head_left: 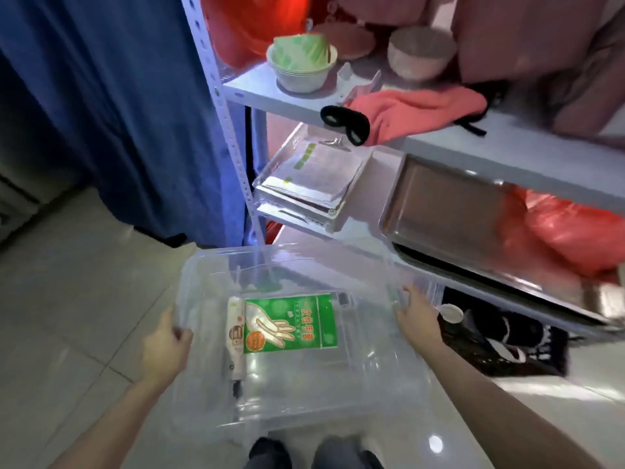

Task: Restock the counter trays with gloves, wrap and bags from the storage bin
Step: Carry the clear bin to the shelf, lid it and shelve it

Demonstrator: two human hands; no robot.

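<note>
I hold a clear plastic storage bin (209, 394) in front of me above the floor. My left hand (165, 346) grips its left rim and my right hand (417, 316) grips its right rim. Inside the bin lies a green packet of disposable gloves (297, 323) with a hand printed on it. Beside the packet's left edge lies a narrow white roll or box (235, 336), probably wrap. On the middle shelf stands a clear tray (270, 170) with a stack of flat bags (314, 170). A steel tray (449, 211) sits to its right.
A white metal shelf rack (230, 130) stands ahead. Its top shelf carries stacked bowls (301, 67), a pink cloth (416, 110) and a black eye mask (345, 125). Red plastic bags (575, 231) fill the right. A blue curtain (101, 96) hangs left. Dark slippers (507, 336) lie under the rack.
</note>
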